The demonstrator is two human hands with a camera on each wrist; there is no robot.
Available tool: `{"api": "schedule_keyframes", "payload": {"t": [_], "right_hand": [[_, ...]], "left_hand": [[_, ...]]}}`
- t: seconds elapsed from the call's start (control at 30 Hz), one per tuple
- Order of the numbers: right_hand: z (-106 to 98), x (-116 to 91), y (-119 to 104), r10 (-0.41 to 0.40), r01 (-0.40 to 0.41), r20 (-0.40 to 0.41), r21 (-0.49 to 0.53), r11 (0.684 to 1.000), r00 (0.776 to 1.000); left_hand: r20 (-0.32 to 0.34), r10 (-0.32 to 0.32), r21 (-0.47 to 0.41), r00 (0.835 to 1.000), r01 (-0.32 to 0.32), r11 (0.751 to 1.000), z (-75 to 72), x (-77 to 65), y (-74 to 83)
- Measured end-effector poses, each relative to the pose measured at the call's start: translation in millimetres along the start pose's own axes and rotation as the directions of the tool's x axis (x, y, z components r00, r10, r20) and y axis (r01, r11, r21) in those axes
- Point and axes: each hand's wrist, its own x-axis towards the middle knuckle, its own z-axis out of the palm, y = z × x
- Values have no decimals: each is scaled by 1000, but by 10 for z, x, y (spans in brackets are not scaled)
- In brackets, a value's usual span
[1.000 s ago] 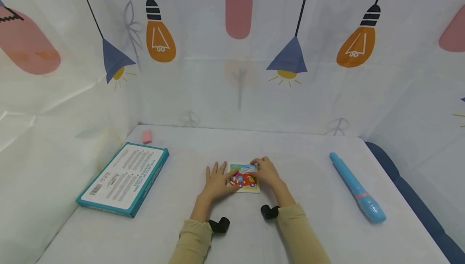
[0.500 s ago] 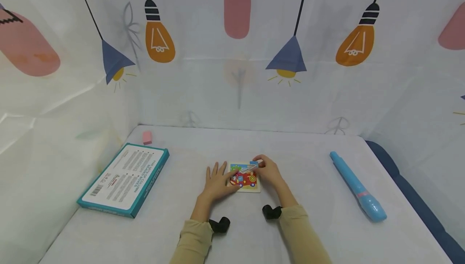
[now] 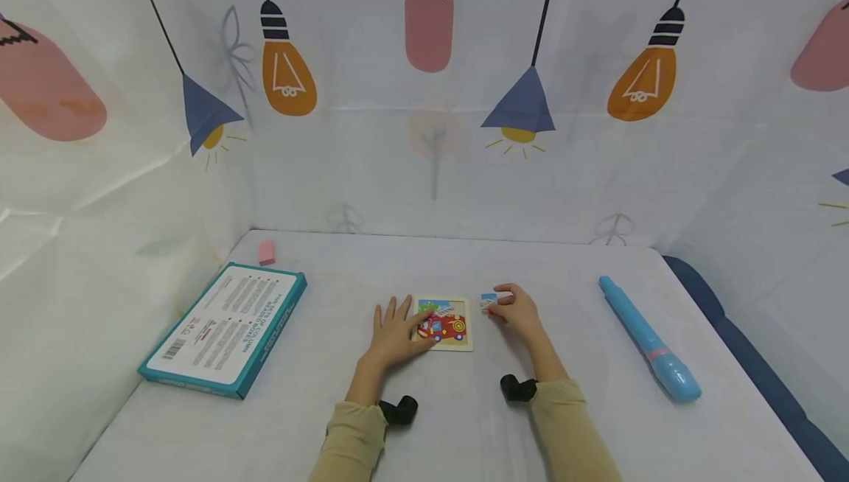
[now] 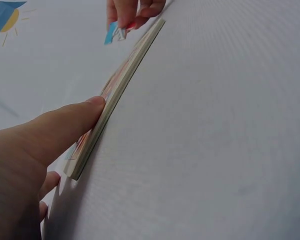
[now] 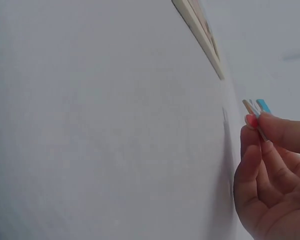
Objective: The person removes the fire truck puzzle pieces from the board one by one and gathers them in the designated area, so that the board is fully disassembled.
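A small wooden jigsaw puzzle board [image 3: 469, 326] with a red fire engine picture lies flat on the white table. Across its left side spreads my left hand [image 3: 394, 336], fingers extended; the left wrist view has the thumb [image 4: 72, 122] pressing on the board's face. To the right of the board, my right hand [image 3: 520, 314] pinches a small puzzle piece [image 3: 488, 301] between thumb and fingertips. Blue, white and red show on this piece [image 5: 251, 120] in the right wrist view. At the board's upper right, a bare patch shows inside the frame.
A teal-edged flat box [image 3: 222, 323] lies at the left of the table, a pink block [image 3: 267, 252] behind it. On the right is a light blue, pen-shaped object [image 3: 650, 340]. A patterned white curtain [image 3: 371, 165] hangs behind the table.
My right hand has lifted the puzzle piece out of the board's upper right corner and carried it rightward, clear of the frame. The left hand has stayed on the board.
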Motion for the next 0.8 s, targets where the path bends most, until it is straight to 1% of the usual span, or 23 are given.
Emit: {"api": "schedule_keyframes", "payload": {"t": [0.23, 0.4, 0.6, 0.8], "right_hand": [[-223, -31, 108, 21, -20, -23, 37, 999, 1000], [-383, -69, 183, 44, -42, -37, 65, 997, 998], [-563, -120, 265, 93, -89, -76, 56, 994, 993], [-727, -155, 388, 123, -118, -113, 45, 992, 986]], "left_hand": [[-5, 9, 3, 1000, -9, 1000, -12, -18, 11], [5, 11, 2, 1000, -11, 1000, -29, -23, 21], [16, 11, 0, 1000, -11, 1000, -32, -17, 19], [18, 4, 16, 1000, -4, 1000, -11, -10, -1]]}}
